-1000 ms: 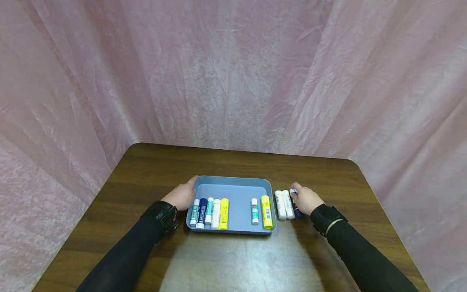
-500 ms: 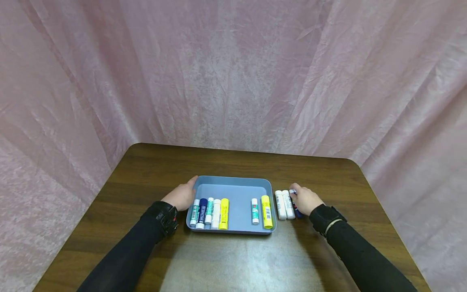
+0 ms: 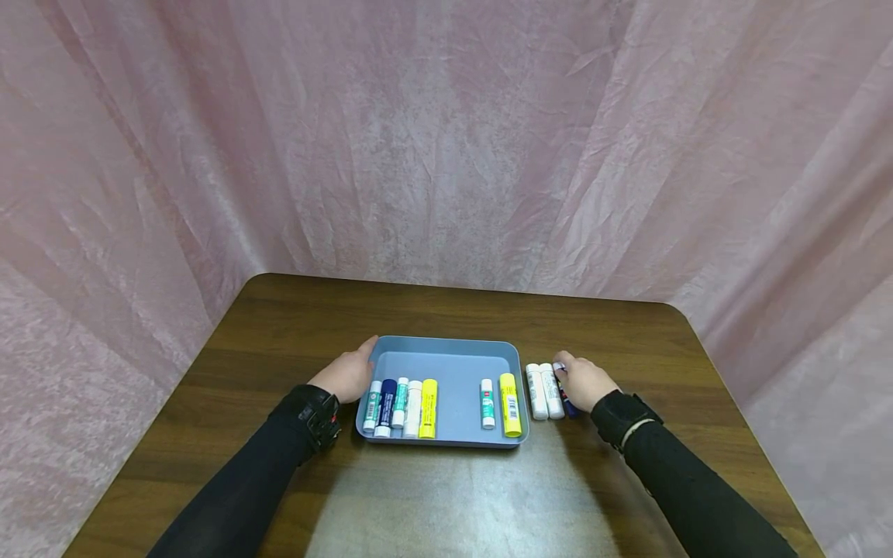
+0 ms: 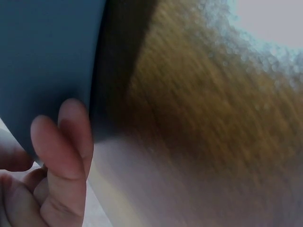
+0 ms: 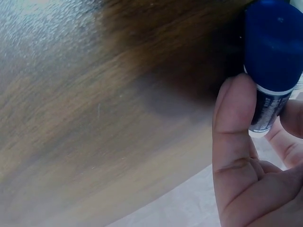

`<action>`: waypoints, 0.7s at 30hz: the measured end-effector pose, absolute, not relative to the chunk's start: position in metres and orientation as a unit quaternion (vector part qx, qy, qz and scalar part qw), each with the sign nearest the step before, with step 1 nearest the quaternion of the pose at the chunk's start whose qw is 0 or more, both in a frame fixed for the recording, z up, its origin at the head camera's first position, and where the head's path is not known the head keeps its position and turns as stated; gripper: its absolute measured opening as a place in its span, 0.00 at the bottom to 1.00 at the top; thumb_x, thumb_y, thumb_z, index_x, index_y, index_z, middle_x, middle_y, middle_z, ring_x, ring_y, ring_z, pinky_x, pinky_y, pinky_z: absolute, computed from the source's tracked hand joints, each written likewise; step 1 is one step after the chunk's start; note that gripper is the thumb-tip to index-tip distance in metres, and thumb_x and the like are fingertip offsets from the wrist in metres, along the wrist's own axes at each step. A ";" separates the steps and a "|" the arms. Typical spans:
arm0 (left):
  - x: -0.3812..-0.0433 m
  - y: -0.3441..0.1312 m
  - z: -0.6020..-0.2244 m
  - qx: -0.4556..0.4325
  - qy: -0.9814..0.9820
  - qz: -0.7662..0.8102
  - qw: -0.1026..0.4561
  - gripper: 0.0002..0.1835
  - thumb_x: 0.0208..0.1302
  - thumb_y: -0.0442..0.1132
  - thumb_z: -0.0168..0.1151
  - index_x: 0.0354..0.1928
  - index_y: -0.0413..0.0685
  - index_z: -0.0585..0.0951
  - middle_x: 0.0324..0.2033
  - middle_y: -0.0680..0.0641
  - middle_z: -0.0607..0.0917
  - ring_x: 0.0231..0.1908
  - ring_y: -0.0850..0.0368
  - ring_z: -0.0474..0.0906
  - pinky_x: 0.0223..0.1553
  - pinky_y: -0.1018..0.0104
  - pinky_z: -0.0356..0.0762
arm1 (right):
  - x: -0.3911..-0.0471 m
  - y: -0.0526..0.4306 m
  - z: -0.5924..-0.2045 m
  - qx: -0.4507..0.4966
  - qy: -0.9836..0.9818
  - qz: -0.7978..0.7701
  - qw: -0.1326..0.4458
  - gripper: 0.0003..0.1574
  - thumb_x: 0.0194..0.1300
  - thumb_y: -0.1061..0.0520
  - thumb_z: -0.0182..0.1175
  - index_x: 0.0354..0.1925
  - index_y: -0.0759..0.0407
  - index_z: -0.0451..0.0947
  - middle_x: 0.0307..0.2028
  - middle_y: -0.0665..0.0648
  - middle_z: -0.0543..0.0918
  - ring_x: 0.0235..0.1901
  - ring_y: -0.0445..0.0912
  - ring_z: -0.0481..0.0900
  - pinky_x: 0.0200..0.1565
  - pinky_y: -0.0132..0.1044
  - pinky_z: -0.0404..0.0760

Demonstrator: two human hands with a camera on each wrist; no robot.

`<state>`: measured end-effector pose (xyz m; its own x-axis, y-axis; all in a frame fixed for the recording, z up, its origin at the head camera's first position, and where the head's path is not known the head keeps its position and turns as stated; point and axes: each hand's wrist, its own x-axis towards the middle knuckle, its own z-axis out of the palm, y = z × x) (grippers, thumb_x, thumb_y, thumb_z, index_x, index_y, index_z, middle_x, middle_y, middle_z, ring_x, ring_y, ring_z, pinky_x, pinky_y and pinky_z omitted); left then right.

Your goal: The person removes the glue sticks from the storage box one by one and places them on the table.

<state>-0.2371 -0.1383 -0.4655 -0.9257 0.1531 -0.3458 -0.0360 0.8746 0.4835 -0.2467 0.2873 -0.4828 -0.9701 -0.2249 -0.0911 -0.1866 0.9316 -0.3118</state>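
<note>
My left hand (image 3: pixel 347 376) holds the left wall of a blue-grey tray (image 3: pixel 446 349), its fingertips against the tray's side in the left wrist view. To the tray's right, my right hand (image 3: pixel 586 382) pinches a navy glue stick (image 5: pixel 272 52) between thumb and fingers; it lies on the table beside two white glue sticks (image 3: pixel 544 391). On the tray's left lie a green-and-white glue stick (image 3: pixel 372 407), a navy one (image 3: pixel 386 407), another green-and-white one (image 3: pixel 400 403), a white one (image 3: pixel 412 409) and a yellow one (image 3: pixel 428 409). On its right are a green-and-white stick (image 3: pixel 487 404) and a yellow stick (image 3: pixel 511 405).
The brown wooden table (image 3: pixel 446 306) has rounded back corners. A pink velvety curtain (image 3: pixel 446 155) hangs behind and around it. Light glares off the table in front of the tray.
</note>
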 end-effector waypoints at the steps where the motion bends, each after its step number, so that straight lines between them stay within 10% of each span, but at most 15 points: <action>1: -0.237 -0.138 -0.465 0.031 0.949 0.250 0.190 0.33 0.82 0.40 0.40 0.82 0.46 0.45 0.22 0.48 0.78 0.19 0.57 0.73 0.27 0.62 0.68 | -0.247 0.287 -0.482 -0.105 0.981 -0.151 0.063 0.16 0.78 0.58 0.51 0.58 0.64 0.74 0.48 0.69 0.86 0.49 0.62 0.84 0.51 0.59 0.80; 14: -0.238 -0.139 -0.466 0.030 0.951 0.243 0.189 0.33 0.82 0.40 0.41 0.82 0.46 0.45 0.35 0.39 0.85 0.22 0.57 0.73 0.32 0.60 0.72 | -0.245 0.286 -0.482 -0.101 0.983 -0.135 0.073 0.19 0.79 0.57 0.50 0.62 0.62 0.75 0.52 0.70 0.85 0.54 0.63 0.82 0.55 0.59 0.79; 21: -0.240 -0.139 -0.469 0.028 0.948 0.253 0.194 0.33 0.82 0.41 0.40 0.82 0.48 0.44 0.16 0.52 0.69 0.14 0.58 0.64 0.24 0.63 0.68 | -0.245 0.285 -0.482 -0.099 0.984 -0.131 0.074 0.20 0.78 0.57 0.51 0.63 0.62 0.75 0.53 0.69 0.85 0.55 0.63 0.82 0.56 0.60 0.79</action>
<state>-0.2396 -0.1392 -0.4688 -0.9233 0.1512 -0.3531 -0.0447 0.8707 0.4898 -0.2454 0.2851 -0.4816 -0.9695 -0.2138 -0.1199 -0.1751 0.9463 -0.2718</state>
